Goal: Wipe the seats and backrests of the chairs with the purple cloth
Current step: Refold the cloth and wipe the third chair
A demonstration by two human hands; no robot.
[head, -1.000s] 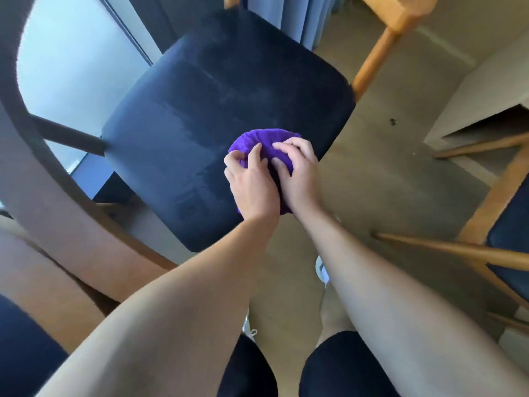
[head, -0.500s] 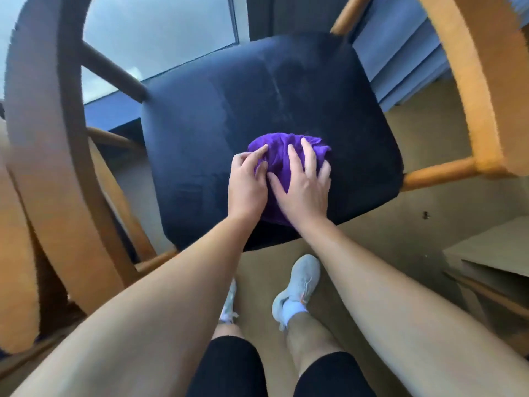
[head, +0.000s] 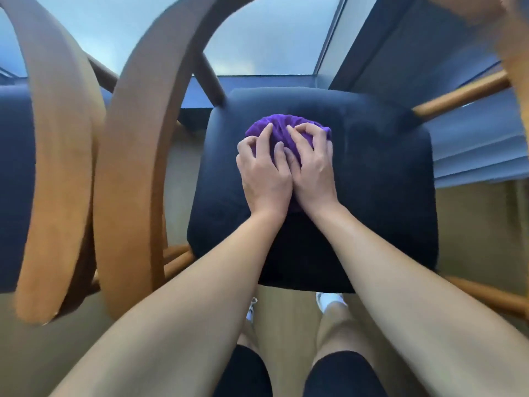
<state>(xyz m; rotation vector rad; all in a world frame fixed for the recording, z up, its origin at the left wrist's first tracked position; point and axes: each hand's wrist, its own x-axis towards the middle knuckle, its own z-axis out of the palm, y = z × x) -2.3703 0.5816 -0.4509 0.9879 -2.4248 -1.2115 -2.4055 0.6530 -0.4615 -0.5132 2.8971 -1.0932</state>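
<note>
Side by side and touching, the left hand (head: 263,174) and right hand (head: 313,170) dig curled fingers into the bunched purple cloth (head: 282,127), which lies on the dark chair seat (head: 378,184).

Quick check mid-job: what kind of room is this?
Probably a dining area: curved wooden backrests and dark padded seats stand close together like a matching dining set, with a large window behind.

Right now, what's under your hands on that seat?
The bunched purple cloth, gripped by the left hand and right hand on the dark blue seat cushion. Its near part and the seat beneath are covered.
</note>
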